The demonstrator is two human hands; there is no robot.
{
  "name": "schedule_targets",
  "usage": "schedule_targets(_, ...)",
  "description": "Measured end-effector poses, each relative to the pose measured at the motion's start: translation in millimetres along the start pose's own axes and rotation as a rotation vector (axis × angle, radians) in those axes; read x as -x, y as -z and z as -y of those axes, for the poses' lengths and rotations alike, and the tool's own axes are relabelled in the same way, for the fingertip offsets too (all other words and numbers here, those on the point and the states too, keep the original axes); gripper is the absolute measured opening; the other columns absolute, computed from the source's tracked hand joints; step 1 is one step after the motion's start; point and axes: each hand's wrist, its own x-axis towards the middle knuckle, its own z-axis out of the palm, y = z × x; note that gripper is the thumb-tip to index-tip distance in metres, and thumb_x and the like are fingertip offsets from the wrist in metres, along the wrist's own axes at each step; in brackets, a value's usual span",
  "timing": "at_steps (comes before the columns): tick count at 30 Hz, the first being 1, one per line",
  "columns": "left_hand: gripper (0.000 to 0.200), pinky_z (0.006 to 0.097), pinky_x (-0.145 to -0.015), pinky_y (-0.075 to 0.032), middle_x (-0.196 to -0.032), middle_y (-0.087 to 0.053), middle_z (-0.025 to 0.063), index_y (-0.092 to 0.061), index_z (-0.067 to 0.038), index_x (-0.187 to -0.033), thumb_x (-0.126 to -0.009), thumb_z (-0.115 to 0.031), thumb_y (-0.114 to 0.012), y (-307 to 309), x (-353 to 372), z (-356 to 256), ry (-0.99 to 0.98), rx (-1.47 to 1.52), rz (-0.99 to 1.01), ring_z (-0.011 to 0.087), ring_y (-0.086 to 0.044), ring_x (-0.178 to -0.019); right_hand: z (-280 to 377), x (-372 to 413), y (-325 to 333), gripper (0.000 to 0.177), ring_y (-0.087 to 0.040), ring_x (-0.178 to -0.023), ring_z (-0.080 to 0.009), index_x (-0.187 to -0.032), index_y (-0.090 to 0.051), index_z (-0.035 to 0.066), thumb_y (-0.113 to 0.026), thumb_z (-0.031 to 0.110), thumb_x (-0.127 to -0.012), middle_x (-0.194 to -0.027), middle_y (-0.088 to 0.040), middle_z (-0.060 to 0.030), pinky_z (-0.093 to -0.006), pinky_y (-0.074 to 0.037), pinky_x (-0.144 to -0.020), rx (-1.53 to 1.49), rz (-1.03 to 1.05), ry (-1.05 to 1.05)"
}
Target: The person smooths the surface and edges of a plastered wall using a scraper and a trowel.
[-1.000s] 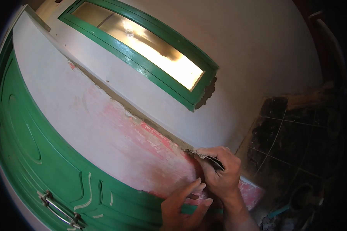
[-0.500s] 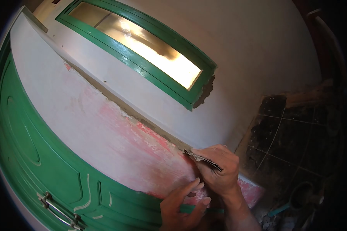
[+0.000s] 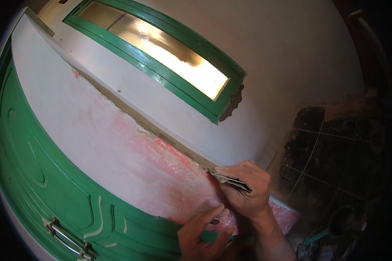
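Note:
My right hand (image 3: 248, 187) is closed around a folded sheet, apparently sandpaper (image 3: 231, 181), with pale edges and a dark inner fold. The sheet's tip touches the rough edge of the wall corner (image 3: 204, 165), where bare grey-brown plaster shows. Just below and to the left, my left hand (image 3: 202, 235) is near the pink-stained wall face (image 3: 170, 187), its fingers bent and apart with nothing visible in them. Red and pink patches of old paint show through the white along this edge.
A green panelled door (image 3: 43, 161) with a metal handle (image 3: 67, 239) stands at the left. Above is a green-framed window (image 3: 157, 48), its lower corner beside broken plaster. Dark tiles (image 3: 322, 152) lie at the right, near a round dark object with a turquoise part (image 3: 315, 238).
My left hand has shifted slightly left and down. The folded sheet has tilted a little and shows more of its inner fold; my right hand stays at nearly the same spot.

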Motion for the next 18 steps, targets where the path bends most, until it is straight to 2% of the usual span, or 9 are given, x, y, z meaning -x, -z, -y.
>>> schedule_targets(2, 0.037, 0.0436, -0.097, -0.058, -0.111, -0.080, 0.0154, -0.075, -0.001, -0.127, -0.093, -0.014, -0.082, -3.8, 2.2, 1.0, 0.013, 0.029, 0.003, 0.0299, -0.076, -0.096, -0.1, -1.2, 1.9, 0.027, -0.076, -0.079, -0.0253, -0.100, -0.082, 0.008, -0.088, 0.001, -0.074, -0.092, -0.082, -0.0073, -0.0362, -0.056, -0.073, 0.008, 0.014, 0.004)
schedule_targets(5, 0.036, 0.0440, -0.097, -0.058, -0.109, -0.080, 0.0153, -0.074, 0.000, -0.126, -0.094, -0.014, -0.083, -7.5, 1.9, 9.9, -0.106, -0.040, -0.027, 0.0305, -0.076, -0.094, -2.9, -0.8, 6.5, 0.026, -0.075, -0.079, -0.0253, -0.100, -0.082, 0.008, -0.088, 0.002, -0.075, -0.091, -0.082, -0.0068, -0.0364, -0.055, -0.072, 0.012, 0.031, 0.007)
schedule_targets(11, 0.036, 0.0450, -0.095, -0.059, -0.108, -0.080, 0.0157, -0.074, 0.000, -0.126, -0.094, -0.015, -0.082, -5.0, 0.8, 5.0, 0.008, 0.001, 0.013, 0.0312, -0.076, -0.094, 1.0, -8.0, 6.2, 0.026, -0.075, -0.079, -0.0251, -0.100, -0.082, 0.009, -0.087, 0.003, -0.075, -0.092, -0.082, -0.0059, -0.0369, -0.053, -0.071, 0.028, 0.052, 0.033)
schedule_targets(14, 0.036, 0.0433, -0.090, -0.059, -0.108, -0.080, 0.0152, -0.075, 0.000, -0.126, -0.094, -0.016, -0.081, -8.2, -3.5, 3.2, -0.129, -0.032, -0.014, 0.0293, -0.076, -0.092, -1.4, -5.8, 8.6, 0.026, -0.075, -0.079, -0.0251, -0.101, -0.082, 0.009, -0.088, 0.004, -0.075, -0.092, -0.082, -0.0059, -0.0370, -0.053, -0.071, 0.023, 0.061, 0.014)
schedule_targets(18, 0.036, 0.0424, -0.089, -0.059, -0.108, -0.080, 0.0143, -0.074, 0.000, -0.126, -0.094, -0.016, -0.081, -5.3, -1.9, 1.5, -0.038, -0.007, -0.019, 0.0281, -0.075, -0.091, -2.1, -6.5, 5.0, 0.027, -0.075, -0.079, -0.0248, -0.101, -0.083, 0.009, -0.089, 0.004, -0.075, -0.093, -0.082, -0.0061, -0.0370, -0.053, -0.072, 0.016, 0.054, 0.029)
